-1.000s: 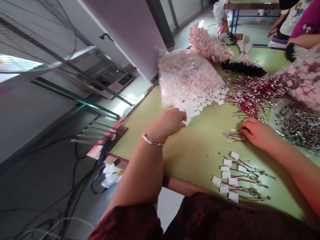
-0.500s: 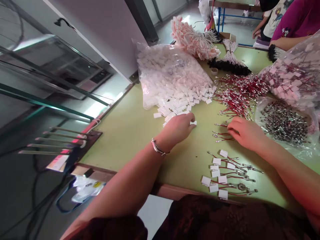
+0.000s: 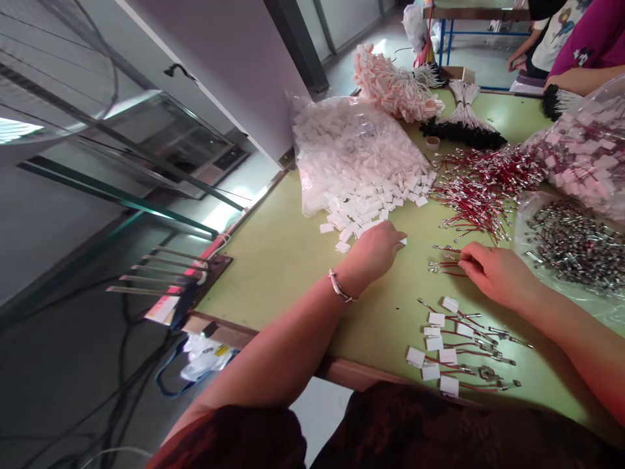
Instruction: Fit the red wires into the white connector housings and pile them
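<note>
Green table (image 3: 273, 260) fills the middle, with a grey floor beside it. One left hand (image 3: 375, 251) has its fingers pinched together on one small white block (image 3: 402, 241), just beside the spilled heap of white blocks (image 3: 361, 208). One right hand (image 3: 495, 273) presses down on three red wires (image 3: 442, 258); I cannot tell if its fingers are shut. About seven finished wires (image 3: 456, 348) with white blocks lie near the table edge. One bag of silver bits (image 3: 576, 244) is cut off at the right.
</note>
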{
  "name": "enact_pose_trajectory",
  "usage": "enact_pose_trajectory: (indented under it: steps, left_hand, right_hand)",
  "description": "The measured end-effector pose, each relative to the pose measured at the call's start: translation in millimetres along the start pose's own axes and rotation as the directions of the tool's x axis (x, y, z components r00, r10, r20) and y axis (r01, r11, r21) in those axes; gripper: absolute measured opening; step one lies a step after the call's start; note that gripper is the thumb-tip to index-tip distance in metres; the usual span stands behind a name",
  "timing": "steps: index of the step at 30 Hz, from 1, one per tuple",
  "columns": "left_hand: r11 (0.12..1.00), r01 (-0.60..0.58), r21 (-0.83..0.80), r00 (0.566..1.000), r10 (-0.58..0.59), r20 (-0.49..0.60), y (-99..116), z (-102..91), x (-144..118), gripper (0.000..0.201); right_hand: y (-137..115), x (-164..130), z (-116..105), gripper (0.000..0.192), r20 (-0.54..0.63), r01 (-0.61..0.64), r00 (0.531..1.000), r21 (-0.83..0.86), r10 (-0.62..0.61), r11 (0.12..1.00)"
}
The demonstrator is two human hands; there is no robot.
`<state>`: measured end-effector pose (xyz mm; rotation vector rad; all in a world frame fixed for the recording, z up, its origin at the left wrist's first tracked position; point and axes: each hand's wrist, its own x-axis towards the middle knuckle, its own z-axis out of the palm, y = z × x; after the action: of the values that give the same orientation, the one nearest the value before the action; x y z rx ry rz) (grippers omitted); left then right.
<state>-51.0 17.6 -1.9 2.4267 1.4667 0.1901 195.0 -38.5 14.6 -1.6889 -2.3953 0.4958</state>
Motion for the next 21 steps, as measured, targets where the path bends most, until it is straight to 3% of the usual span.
enact_pose_trajectory:
  steps: [3, 6, 8, 10, 11, 13, 16, 18, 21]
  left_hand:
    - [0.993, -0.029, 0.111, 0.997, 0.021, 0.070, 11.7, 1.5, -2.8, 0.033]
    - [0.994, -0.019, 0.105, 0.999, 0.015, 0.044, 17.6, 2.0, -6.0, 0.029]
    - [0.999, 0.028, -0.028, 1.000, -0.029, -0.008, 19.8, 2.8, -5.5, 0.020]
    - [0.941, 0.108, -0.321, 0.993, -0.117, -0.010, 22.6, 4.5, -3.1, 0.014]
    - [0.856, 0.151, -0.494, 0.987, -0.157, 0.030, 24.4, 5.8, -1.5, 0.016]
    - [0.586, 0.228, -0.778, 0.972, -0.188, 0.144, 28.9, 9.2, 1.3, 0.023]
    - [0.224, 0.254, -0.941, 0.963, -0.148, 0.224, 36.0, 14.8, 3.0, 0.034]
    - [0.106, 0.260, -0.960, 0.960, -0.134, 0.245, 40.0, 16.8, 2.4, 0.032]
    - [0.050, 0.304, -0.951, 0.948, -0.118, 0.297, 44.0, 16.2, 0.4, 0.017]
  right_hand:
    - [1.9, -2.1, -2.7, 0.016, -0.015, -0.031, 0.999, 0.135, 0.033, 0.990]
    - [2.6, -4.0, -3.7, 0.017, -0.040, -0.067, 0.996, 0.235, 0.078, 0.970]
    - [1.2, -5.1, -4.2, 0.017, -0.017, -0.107, 0.993, 0.296, 0.117, 0.949]
    - [-1.8, -6.0, -5.1, 0.018, 0.027, -0.148, 0.989, 0.369, 0.149, 0.917]
    - [-3.8, -6.3, -5.8, 0.019, 0.050, -0.166, 0.986, 0.406, 0.159, 0.899]
    - [-8.4, -6.9, -7.5, 0.020, 0.090, -0.185, 0.983, 0.470, 0.162, 0.863]
    - [-15.1, -7.6, -9.1, 0.026, 0.142, -0.166, 0.984, 0.538, 0.105, 0.827]
    - [-18.4, -7.8, -8.4, 0.028, 0.163, -0.143, 0.985, 0.562, 0.061, 0.814]
    - [-21.1, -7.2, -5.6, 0.026, 0.159, -0.113, 0.987, 0.560, 0.028, 0.820]
